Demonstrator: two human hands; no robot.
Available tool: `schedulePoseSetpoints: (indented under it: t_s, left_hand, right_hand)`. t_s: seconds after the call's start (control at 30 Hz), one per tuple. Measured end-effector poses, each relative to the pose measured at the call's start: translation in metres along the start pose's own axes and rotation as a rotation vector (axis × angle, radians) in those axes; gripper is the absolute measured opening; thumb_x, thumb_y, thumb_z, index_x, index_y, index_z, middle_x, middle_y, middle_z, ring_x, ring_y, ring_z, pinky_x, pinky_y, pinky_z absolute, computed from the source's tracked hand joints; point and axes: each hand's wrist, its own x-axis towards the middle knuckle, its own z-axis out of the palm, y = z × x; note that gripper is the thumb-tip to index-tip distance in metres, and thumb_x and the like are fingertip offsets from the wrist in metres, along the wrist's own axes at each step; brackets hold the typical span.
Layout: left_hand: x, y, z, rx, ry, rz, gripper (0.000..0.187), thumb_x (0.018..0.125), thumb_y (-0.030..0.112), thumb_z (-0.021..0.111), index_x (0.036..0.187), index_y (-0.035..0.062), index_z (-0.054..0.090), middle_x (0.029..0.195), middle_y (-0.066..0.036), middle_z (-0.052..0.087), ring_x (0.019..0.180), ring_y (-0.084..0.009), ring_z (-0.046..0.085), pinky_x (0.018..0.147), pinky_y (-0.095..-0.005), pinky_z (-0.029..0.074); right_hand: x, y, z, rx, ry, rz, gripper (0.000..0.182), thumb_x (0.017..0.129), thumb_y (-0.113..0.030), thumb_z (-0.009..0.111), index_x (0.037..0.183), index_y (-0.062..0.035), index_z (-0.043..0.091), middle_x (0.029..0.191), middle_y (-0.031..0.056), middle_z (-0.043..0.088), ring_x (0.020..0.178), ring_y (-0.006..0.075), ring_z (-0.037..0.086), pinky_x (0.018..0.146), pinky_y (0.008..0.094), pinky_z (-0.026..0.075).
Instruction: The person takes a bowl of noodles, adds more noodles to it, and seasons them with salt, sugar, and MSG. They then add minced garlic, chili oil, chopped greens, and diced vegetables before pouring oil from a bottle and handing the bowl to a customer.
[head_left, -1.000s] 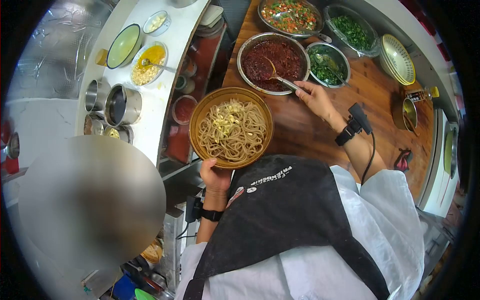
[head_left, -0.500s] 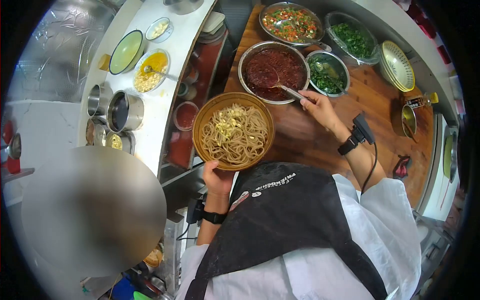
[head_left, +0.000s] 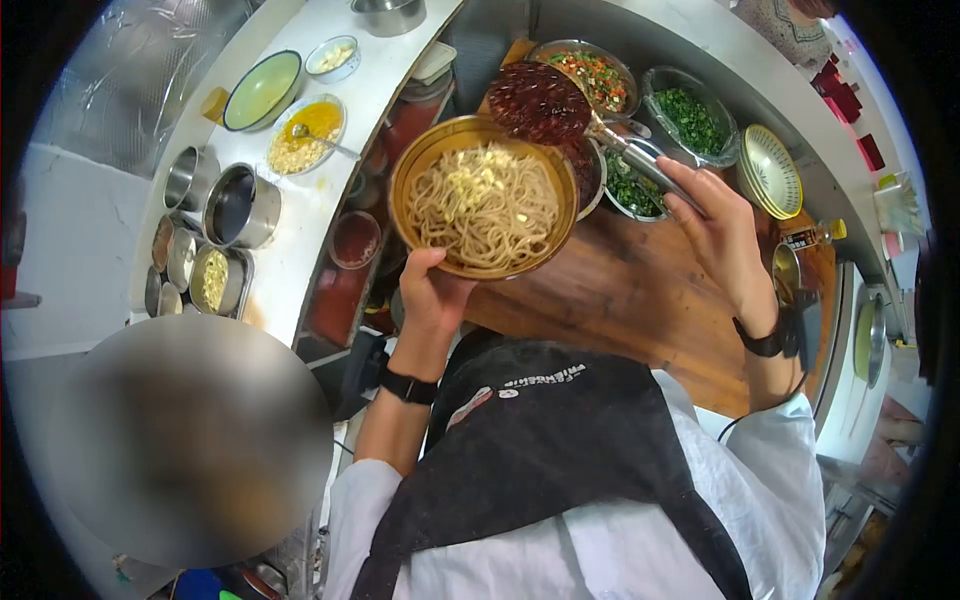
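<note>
My left hand (head_left: pixel 432 295) grips the near rim of a brown bowl (head_left: pixel 402 180) filled with noodles (head_left: pixel 485 215) and pale yellow sprouts on top. My right hand (head_left: pixel 718 225) is closed around the metal handle of a ladle (head_left: pixel 640 160). Dark red chili sauce (head_left: pixel 540 103) heaps the ladle's head, which is raised at the bowl's upper right edge. Behind the ladle, the metal sauce bowl (head_left: pixel 597 185) is partly hidden.
Chopped vegetables (head_left: pixel 595 78) and bowls of greens (head_left: pixel 693 122) stand at the back, with stacked patterned bowls (head_left: pixel 770 170) to their right. On the left white counter (head_left: pixel 290 215) are metal pots (head_left: pixel 240 207) and a dish of garlic in yellow oil (head_left: pixel 310 133).
The ladle has come up out of the sauce bowl, loaded with sauce. My left hand has raised the noodle bowl and moved it slightly right, toward the ladle.
</note>
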Motion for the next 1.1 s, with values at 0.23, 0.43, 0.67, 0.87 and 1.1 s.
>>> schedulePoseSetpoints:
  t_s: [0.23,0.43,0.67,0.87,1.1]
  left_hand:
    - [-0.001,-0.001,0.006,-0.058,-0.096,-0.028,0.062,0.065,0.009,0.049,0.124,0.0002,0.033,0.122,-0.014,0.043,0.114,-0.0301,0.041,0.097,-0.0464,0.032]
    - [-0.006,0.002,0.003,-0.052,-0.097,-0.046,0.063,0.064,0.010,0.049,0.125,0.0001,0.032,0.123,-0.015,0.042,0.114,-0.0305,0.041,0.097,-0.0455,0.032]
    - [-0.004,0.008,-0.001,-0.014,-0.114,-0.035,0.064,0.063,0.010,0.048,0.125,-0.0008,0.032,0.122,-0.016,0.042,0.113,-0.0306,0.041,0.098,-0.0450,0.032]
    - [0.002,0.019,-0.024,0.023,-0.140,-0.023,0.066,0.061,0.013,0.048,0.124,-0.0006,0.032,0.120,-0.016,0.044,0.111,-0.0308,0.044,0.095,-0.0434,0.036]
    - [-0.010,0.055,-0.049,0.236,0.027,-0.062,0.072,0.057,0.024,0.048,0.124,0.0001,0.034,0.119,-0.017,0.045,0.107,-0.0319,0.047,0.092,-0.0413,0.040]
  right_hand:
    - [-0.020,-0.024,-0.001,-0.430,0.104,-0.399,0.045,0.070,0.003,0.058,0.113,-0.0093,0.054,0.081,0.0110,0.054,0.066,0.0221,0.054,0.054,0.0269,0.044]
    - [-0.031,-0.028,-0.002,-0.513,0.101,-0.488,0.045,0.068,0.002,0.058,0.113,-0.0061,0.054,0.083,0.0112,0.055,0.066,0.0220,0.053,0.056,0.0279,0.044]
    - [-0.037,-0.028,0.013,-0.074,0.097,-0.061,0.032,0.077,-0.005,0.057,0.109,-0.0023,0.055,0.073,0.0072,0.056,0.064,0.0177,0.053,0.055,0.0239,0.042]
    - [-0.030,-0.026,0.019,0.935,0.101,0.589,0.029,0.085,-0.016,0.053,0.110,-0.0030,0.053,0.070,-0.0033,0.053,0.050,-0.0009,0.036,0.042,0.0127,0.025]
    - [-0.016,0.047,0.080,0.356,0.149,0.423,0.028,0.082,-0.019,0.054,0.105,-0.0027,0.056,0.076,0.0068,0.060,0.061,0.0166,0.054,0.053,0.0271,0.041]
